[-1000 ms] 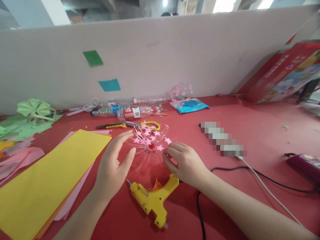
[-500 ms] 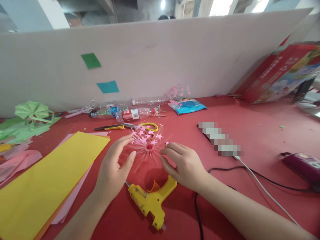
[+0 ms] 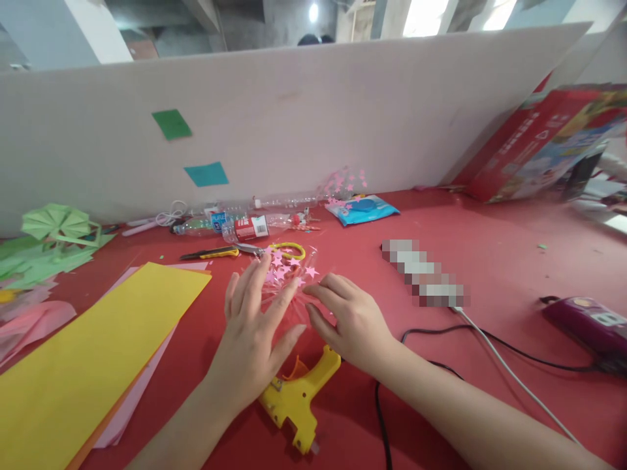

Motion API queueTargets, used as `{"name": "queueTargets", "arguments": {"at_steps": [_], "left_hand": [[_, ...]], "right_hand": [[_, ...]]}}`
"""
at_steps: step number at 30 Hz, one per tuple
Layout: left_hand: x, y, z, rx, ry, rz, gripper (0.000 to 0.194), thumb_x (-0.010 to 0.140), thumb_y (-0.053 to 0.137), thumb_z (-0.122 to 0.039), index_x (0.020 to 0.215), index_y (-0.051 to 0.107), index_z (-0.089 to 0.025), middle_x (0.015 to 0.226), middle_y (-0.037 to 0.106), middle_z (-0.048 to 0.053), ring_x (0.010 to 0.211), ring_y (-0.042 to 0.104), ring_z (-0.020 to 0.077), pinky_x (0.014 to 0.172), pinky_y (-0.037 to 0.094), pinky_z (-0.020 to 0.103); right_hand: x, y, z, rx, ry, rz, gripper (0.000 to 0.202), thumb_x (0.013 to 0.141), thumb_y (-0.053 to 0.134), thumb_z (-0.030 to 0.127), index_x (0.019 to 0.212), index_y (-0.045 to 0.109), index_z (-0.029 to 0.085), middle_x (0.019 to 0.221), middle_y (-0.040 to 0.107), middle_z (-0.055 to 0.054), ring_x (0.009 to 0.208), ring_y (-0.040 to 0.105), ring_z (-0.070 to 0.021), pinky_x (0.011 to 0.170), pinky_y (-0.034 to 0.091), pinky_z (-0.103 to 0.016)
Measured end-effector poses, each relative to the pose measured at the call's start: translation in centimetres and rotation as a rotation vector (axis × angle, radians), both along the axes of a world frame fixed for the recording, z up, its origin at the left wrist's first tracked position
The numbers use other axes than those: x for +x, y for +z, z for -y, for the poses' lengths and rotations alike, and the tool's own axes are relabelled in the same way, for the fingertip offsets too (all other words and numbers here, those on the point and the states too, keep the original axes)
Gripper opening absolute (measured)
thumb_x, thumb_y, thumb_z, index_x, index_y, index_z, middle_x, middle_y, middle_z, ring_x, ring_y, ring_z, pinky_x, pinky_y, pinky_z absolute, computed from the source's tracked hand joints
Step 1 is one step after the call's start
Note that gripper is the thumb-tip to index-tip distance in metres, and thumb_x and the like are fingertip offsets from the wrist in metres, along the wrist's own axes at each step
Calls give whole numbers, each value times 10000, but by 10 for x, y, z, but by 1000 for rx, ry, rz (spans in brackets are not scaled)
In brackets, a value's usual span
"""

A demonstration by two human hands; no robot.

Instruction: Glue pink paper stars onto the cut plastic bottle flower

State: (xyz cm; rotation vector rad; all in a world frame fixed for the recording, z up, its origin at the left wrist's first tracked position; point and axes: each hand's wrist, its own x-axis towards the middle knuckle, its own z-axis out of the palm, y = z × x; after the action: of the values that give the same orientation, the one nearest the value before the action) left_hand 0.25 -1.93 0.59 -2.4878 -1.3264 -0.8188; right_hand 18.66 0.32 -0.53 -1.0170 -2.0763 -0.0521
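A clear plastic piece with thin splayed strips and pink stars [image 3: 280, 273] sits at mid-table, partly hidden behind my hands. My left hand [image 3: 255, 326] is spread over its near left side, fingers apart, holding nothing that shows. At its right edge is my right hand [image 3: 350, 320], thumb and fingers curved with a gap between them and nothing visible inside. A yellow glue gun [image 3: 298, 405] lies below both hands, its nozzle end hidden by my left hand. Just behind the starred piece are scissors with yellow handles [image 3: 289, 251].
Yellow paper sheets [image 3: 108, 346] lie at left, green paper pieces [image 3: 59, 225] beyond. Plastic bottles [image 3: 249, 227], a cutter [image 3: 210, 252] and a blue packet [image 3: 365, 209] are near the white board [image 3: 294, 117]. A pixelated object [image 3: 424, 273], cables and a purple device [image 3: 588, 326] lie right.
My left hand has moved right and spread its fingers over the starred piece and the glue gun's nozzle. My right hand stays beside the piece. The whole view has shifted slightly.
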Motion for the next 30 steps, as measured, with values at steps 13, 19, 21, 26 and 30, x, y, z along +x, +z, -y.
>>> {"name": "queueTargets", "arguments": {"at_steps": [13, 19, 21, 26, 30], "left_hand": [[-1, -2, 0, -46, -16, 34, 525, 918, 482, -289, 1417, 319, -309, 1563, 135, 92, 1431, 170, 314, 1129, 215, 559], [-4, -1, 0, -46, -6, 60, 470, 909, 501, -284, 1365, 389, -260, 1543, 184, 110, 1416, 202, 321, 1129, 230, 545], [-6, 0, 0, -39, 1, 84, 462, 903, 514, -287, 1350, 404, -254, 1532, 210, 114, 1411, 219, 319, 1128, 243, 531], [-18, 4, -3, -28, 45, 278, 401, 892, 535, -289, 1286, 465, -266, 1470, 346, 92, 1377, 311, 283, 1132, 274, 472], [-31, 3, -11, -168, 112, 678, 298, 896, 527, -330, 1187, 536, -265, 1350, 493, 63, 1299, 434, 234, 1112, 330, 424]], "right_hand": [[-1, 2, 1, -45, -6, 43, 259, 915, 512, 315, 1055, 629, 131, 881, 625, -89, 774, 582, -206, 682, 502, -344], [0, 1, 1, -32, 43, -16, 173, 918, 510, 271, 908, 623, 140, 847, 620, -88, 769, 575, -197, 691, 490, -325], [1, 3, 1, -14, 63, -42, 154, 912, 519, 253, 910, 621, 137, 854, 618, -92, 776, 580, -197, 698, 493, -324], [6, 8, -1, 51, 108, -172, 158, 911, 460, 141, 975, 603, 155, 903, 617, -94, 820, 594, -183, 722, 505, -303], [9, 10, -2, 101, 95, -190, 210, 902, 427, 82, 975, 601, 174, 894, 618, -83, 815, 592, -175, 718, 500, -301]]}}
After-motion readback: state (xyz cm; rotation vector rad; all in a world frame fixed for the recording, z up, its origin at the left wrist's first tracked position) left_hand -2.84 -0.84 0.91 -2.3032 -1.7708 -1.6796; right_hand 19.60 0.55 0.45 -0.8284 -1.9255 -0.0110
